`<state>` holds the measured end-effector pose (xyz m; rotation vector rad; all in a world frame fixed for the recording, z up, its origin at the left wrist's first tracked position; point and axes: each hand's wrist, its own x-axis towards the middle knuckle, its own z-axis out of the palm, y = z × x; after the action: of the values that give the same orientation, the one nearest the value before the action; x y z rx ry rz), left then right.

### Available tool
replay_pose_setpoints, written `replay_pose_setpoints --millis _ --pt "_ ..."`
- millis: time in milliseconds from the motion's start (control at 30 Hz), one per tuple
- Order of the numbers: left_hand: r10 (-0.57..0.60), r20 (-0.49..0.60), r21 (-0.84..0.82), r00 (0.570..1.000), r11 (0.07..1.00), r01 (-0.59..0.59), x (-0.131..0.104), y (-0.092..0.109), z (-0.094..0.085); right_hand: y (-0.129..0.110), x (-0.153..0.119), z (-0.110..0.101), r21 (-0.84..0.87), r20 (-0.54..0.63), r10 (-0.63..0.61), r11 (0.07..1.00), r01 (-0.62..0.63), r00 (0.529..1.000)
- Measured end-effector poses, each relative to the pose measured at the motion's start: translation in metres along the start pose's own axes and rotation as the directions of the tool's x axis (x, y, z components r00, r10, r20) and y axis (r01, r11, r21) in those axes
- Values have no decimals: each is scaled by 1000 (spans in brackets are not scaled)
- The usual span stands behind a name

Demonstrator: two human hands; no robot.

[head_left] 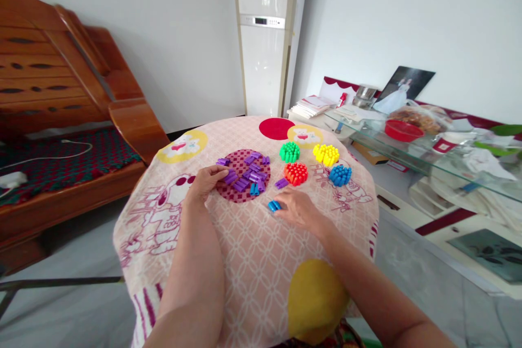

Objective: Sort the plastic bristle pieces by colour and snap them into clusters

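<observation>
A loose pile of small purple plastic pieces [253, 175] lies on the dark red dotted circle of the tablecloth. At its left edge is my left hand [205, 182], fingers drawn together on a purple piece [229, 176]. Blue plastic pieces [274, 205] are pinched at the fingertips of my right hand [297, 207], low over the cloth. Other blue pieces [254, 190] sit at the pile's near edge. Just beyond my right hand lies a single purple piece [281, 183]. Standing bunches are grouped by colour: green [289, 151], red [296, 173], yellow [326, 154] and blue [340, 175].
A pink patterned cloth [253, 261] covers the round table. On the right, a glass-topped cabinet [457, 160] carries a red bowl [403, 130], papers and a photo. A wooden bench [61, 185] stands left, and a tall white air conditioner [263, 65] behind.
</observation>
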<state>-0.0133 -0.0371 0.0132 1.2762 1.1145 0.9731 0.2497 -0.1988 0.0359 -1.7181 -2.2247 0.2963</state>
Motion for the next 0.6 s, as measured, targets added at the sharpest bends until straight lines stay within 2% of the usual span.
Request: replay_pose_setpoints --millis 100,167,267,333,433,600 --pt "-5 -7 21 1000 1000 6 -1 1 1 -9 2 10 -89 69 -94 991 100 993" --pt "-9 -10 22 1000 1000 10 0 1 1 -6 2 10 -79 53 -61 995 65 997" --pt "-9 -7 12 1000 1000 9 1 0 1 7 1 2 8 -37 53 999 -53 998" --pt "-6 -6 10 1000 1000 6 2 0 1 21 -1 -8 26 -114 167 986 -165 979" --pt "-5 -11 15 1000 1000 5 2 -1 1 45 -6 -29 -73 -209 327 935 -348 921" --pt "1 -8 6 1000 1000 -1 3 -2 1 84 -15 -56 -226 -323 474 802 -553 819"
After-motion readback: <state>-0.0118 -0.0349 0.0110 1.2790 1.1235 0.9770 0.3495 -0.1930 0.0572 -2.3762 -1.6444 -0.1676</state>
